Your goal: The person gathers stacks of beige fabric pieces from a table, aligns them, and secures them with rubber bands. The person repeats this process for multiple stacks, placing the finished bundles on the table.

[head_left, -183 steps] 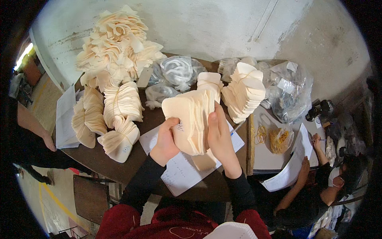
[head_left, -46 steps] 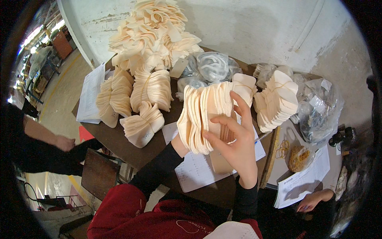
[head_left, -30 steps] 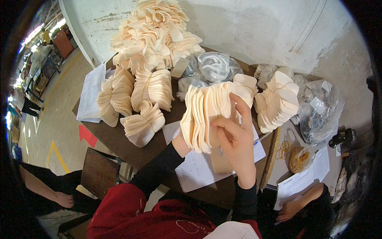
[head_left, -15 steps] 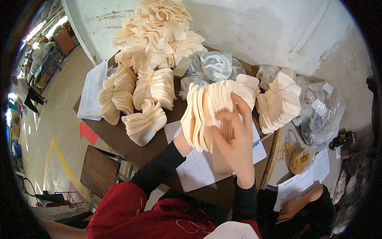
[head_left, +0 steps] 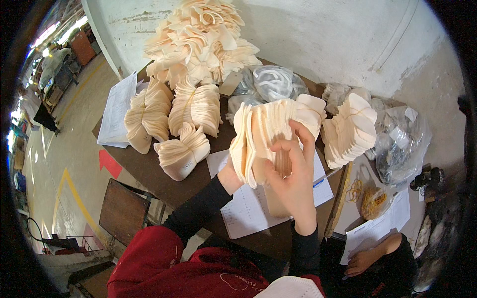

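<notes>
A thick stack of cream, soft-looking cut pieces (head_left: 268, 124) is held up over the table, its layers on edge. My left hand (head_left: 230, 176) grips it from the lower left, most of the fingers hidden behind the stack. On the near right side, my right hand (head_left: 298, 181) has its thumb and curled fingers against the layer edges. Below my hands lie written sheets of paper (head_left: 248, 213), with a blue pen (head_left: 318, 183) on them. Similar tied bundles (head_left: 195, 109) stand to the left, including a smaller one (head_left: 183, 151); another bundle (head_left: 349, 130) stands at the right.
Loose cream pieces (head_left: 198, 44) are heaped at the back against the wall. Clear plastic bags (head_left: 272, 82) sit behind the stack, and another bag (head_left: 405, 134) lies far right. Yellow rubber bands (head_left: 373, 201) are near a co-worker's hand (head_left: 365, 260). A wooden stool (head_left: 124, 204) stands left.
The stack and my left hand have shifted slightly right and up. My right fingers stay at the layer edges. At the far left, a distant person has come further into view.
</notes>
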The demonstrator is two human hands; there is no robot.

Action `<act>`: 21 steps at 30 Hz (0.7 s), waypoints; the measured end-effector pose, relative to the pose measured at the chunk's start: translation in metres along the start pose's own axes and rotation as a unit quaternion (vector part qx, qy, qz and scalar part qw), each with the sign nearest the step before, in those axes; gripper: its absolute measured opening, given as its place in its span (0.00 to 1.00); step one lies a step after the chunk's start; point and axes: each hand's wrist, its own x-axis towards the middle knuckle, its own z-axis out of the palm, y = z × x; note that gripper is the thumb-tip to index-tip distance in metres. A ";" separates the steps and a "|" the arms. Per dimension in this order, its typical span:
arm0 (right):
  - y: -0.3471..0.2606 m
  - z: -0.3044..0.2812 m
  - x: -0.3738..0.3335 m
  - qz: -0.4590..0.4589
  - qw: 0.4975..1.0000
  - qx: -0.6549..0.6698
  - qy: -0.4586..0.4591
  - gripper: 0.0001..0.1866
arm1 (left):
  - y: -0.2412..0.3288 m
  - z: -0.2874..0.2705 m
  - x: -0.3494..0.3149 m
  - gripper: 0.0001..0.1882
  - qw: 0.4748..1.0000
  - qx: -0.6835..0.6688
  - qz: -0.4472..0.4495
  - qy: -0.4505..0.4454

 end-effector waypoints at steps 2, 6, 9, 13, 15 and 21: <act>0.004 0.001 -0.002 -0.016 1.000 -0.025 -0.001 0.09 | 0.006 -0.010 -0.004 0.33 1.000 0.018 0.002 0.013; 0.010 0.006 -0.003 -0.023 0.999 -0.035 0.018 0.08 | 0.007 -0.009 -0.005 0.34 0.991 0.117 0.019 0.069; 0.007 0.006 -0.003 -0.005 0.999 -0.041 0.027 0.08 | 0.002 0.007 -0.006 0.32 0.994 0.077 0.002 0.071; 0.007 0.007 -0.001 0.023 0.998 -0.019 0.046 0.08 | -0.002 0.015 -0.007 0.33 0.992 0.084 0.013 0.097; 0.010 0.008 0.000 0.012 0.998 -0.011 0.059 0.08 | -0.009 0.027 -0.004 0.32 0.959 0.181 0.065 0.211; 0.020 0.011 0.000 -0.046 0.999 -0.009 0.008 0.08 | -0.016 0.033 -0.001 0.28 0.918 0.276 0.100 0.267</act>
